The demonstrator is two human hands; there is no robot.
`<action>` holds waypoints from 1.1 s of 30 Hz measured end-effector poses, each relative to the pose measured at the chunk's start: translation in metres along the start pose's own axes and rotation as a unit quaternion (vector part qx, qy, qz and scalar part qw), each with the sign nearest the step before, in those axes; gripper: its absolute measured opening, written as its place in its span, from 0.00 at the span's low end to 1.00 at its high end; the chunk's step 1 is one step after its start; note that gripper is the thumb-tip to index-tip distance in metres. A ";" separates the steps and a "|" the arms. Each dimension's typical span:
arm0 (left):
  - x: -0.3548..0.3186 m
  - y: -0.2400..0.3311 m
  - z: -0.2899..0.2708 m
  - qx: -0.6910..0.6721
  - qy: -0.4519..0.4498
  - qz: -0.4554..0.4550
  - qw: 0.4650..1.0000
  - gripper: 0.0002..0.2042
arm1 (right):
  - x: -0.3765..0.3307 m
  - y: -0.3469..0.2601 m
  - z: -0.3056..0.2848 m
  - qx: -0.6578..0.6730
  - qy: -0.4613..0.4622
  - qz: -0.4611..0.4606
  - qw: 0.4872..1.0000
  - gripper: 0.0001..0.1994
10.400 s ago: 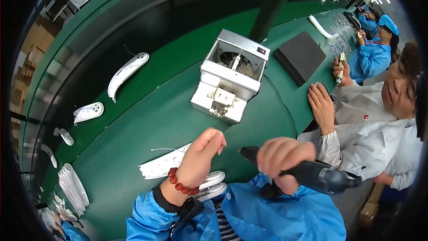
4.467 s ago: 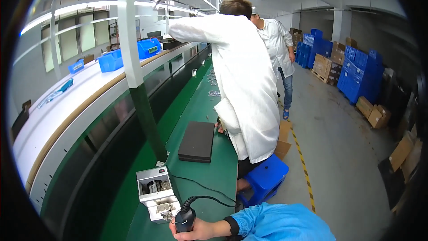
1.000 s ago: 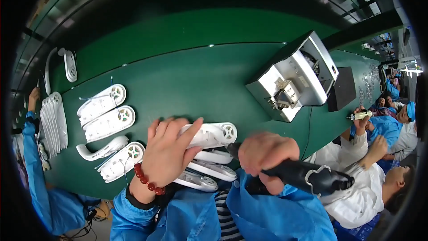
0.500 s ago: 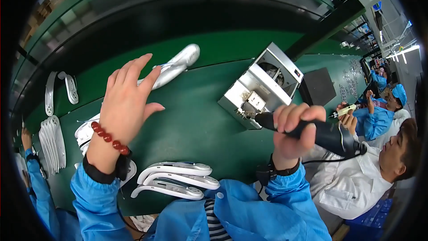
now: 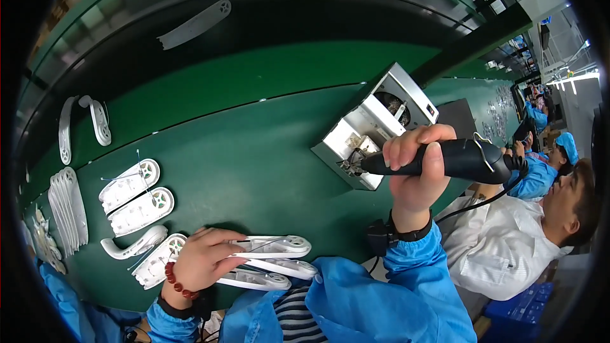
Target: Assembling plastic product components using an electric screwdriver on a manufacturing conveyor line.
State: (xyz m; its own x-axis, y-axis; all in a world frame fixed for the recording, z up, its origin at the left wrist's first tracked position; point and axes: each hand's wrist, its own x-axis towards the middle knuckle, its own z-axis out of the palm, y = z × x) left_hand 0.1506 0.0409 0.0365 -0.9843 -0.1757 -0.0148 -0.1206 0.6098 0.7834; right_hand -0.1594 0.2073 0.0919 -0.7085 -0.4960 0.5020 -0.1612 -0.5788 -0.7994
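My left hand point(image 5: 206, 254) pinches the left end of the top white curved plastic shell point(image 5: 289, 247), thumb and fingertips on either side. That shell lies on a small stack at the table's near edge, over more white shells point(image 5: 257, 279) with round ends and thin wires. My right hand point(image 5: 416, 165) wraps round a black corded electric screwdriver point(image 5: 460, 159), held nearly level and pointing left. Its tip is at the front of a metal screw feeder box point(image 5: 397, 105); whether they touch I cannot tell.
Left of my left hand lie opened white shells with wires point(image 5: 130, 184) and a curved white cover point(image 5: 136, 241). Farther left is a row of nested covers point(image 5: 68, 209). One white shell point(image 5: 197, 24) is on the dark far surface. A co-worker in white point(image 5: 508, 248) sits close on the right.
My left hand has come back from the far side to the near stack and taken hold of a shell. The white piece by that hand now lies farther off. The screwdriver has tilted nearer level.
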 end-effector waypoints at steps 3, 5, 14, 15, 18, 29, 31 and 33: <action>0.013 0.003 0.009 -0.030 0.045 0.002 0.999 0.10 | -0.002 -0.003 0.003 -0.007 -0.030 0.001 1.000 0.10; 0.018 0.005 0.018 -0.046 0.089 -0.024 0.995 0.11 | -0.003 -0.004 0.010 -0.019 -0.047 -0.002 0.999 0.10; 0.041 0.014 0.011 0.019 0.105 -0.026 0.994 0.16 | -0.008 -0.006 0.021 -0.025 -0.057 0.043 0.997 0.09; 0.042 0.013 0.008 0.048 0.092 -0.034 0.994 0.16 | -0.011 -0.007 0.024 -0.006 -0.044 0.065 0.997 0.10; 0.042 0.000 -0.001 0.088 0.066 -0.044 0.993 0.15 | -0.022 0.000 0.031 0.037 -0.065 0.075 0.994 0.12; 0.045 -0.011 0.013 0.048 0.130 -0.035 0.990 0.06 | -0.040 0.032 0.063 0.116 -0.082 0.122 0.982 0.15; 0.045 -0.011 0.014 0.045 0.131 -0.030 0.990 0.06 | -0.041 0.036 0.062 0.115 -0.085 0.123 0.982 0.15; 0.044 -0.014 0.015 0.043 0.133 -0.029 0.990 0.06 | -0.041 0.039 0.062 0.114 -0.087 0.130 0.981 0.14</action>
State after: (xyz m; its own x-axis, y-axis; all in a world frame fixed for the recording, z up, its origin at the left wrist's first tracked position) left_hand 0.1075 0.0362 0.0156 -0.9086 -0.4015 0.1152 -0.1971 0.6552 0.7293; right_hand -0.0941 0.1653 0.0603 -0.5747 -0.7370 0.3558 0.1813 -0.5386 -0.8228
